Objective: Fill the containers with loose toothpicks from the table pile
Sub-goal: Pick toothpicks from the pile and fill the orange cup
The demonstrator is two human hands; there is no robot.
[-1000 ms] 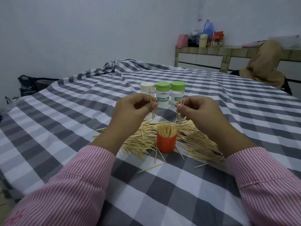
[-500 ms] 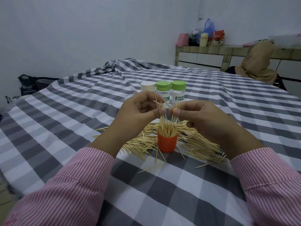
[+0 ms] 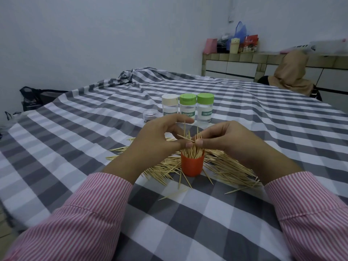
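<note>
- left hand (image 3: 156, 140) and right hand (image 3: 229, 142) each pinch a few toothpicks (image 3: 192, 137) upright over the orange cup (image 3: 192, 164), likely to drop them in tips-up
- cup sits mid-pile (image 3: 226, 166), nearly full, short reach
- capped jars (image 3: 187, 107) wait behind

A table (image 3: 75, 147) in grey-and-white checked cloth carries an orange cup (image 3: 192, 166) amid loose toothpicks (image 3: 226, 166); behind it stand three lidded jars (image 3: 187, 108) and a small clear pot (image 3: 149, 115).
</note>
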